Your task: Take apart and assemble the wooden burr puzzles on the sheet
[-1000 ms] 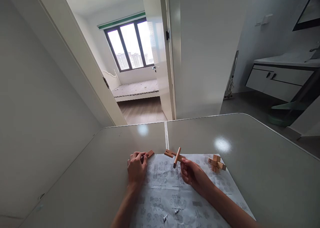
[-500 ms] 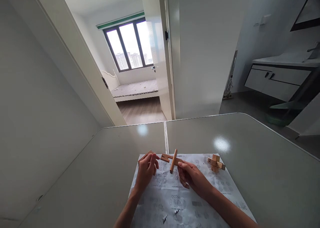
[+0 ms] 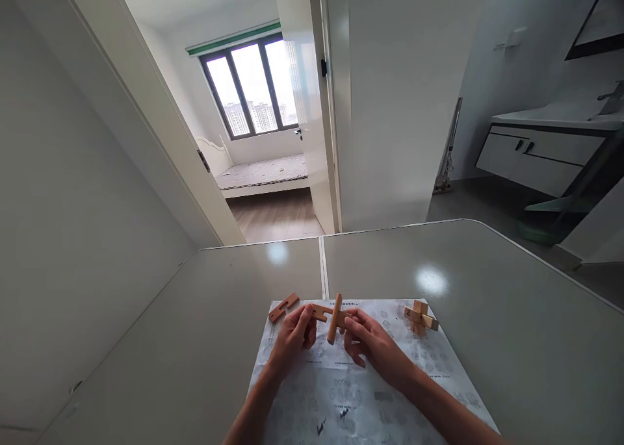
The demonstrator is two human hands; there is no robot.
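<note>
Two joined wooden puzzle pieces are held over a printed paper sheet (image 3: 341, 393): a flat notched piece (image 3: 320, 312) with a dark mark, and a rounded stick (image 3: 335, 319) crossing it. My left hand (image 3: 292, 338) pinches the left end of the notched piece. My right hand (image 3: 373, 342) is closed on the other end, just right of the stick. Beyond my left hand, another notched wooden piece (image 3: 283, 307) lies at the sheet's far left corner. Right of my right hand stands a cross-shaped wooden block assembly (image 3: 419, 317) marked with a 2.
The sheet lies on a glossy table (image 3: 170, 354) with a seam down its middle. Small dark scraps (image 3: 320, 427) are near the sheet's front. Behind the table are an open door (image 3: 307, 107), a bed (image 3: 266, 172) and a sink cabinet (image 3: 541, 152).
My left hand has moved right and taken hold of the notched piece's left end. The loose notched piece behind it is now uncovered. The stick has shifted slightly left.
</note>
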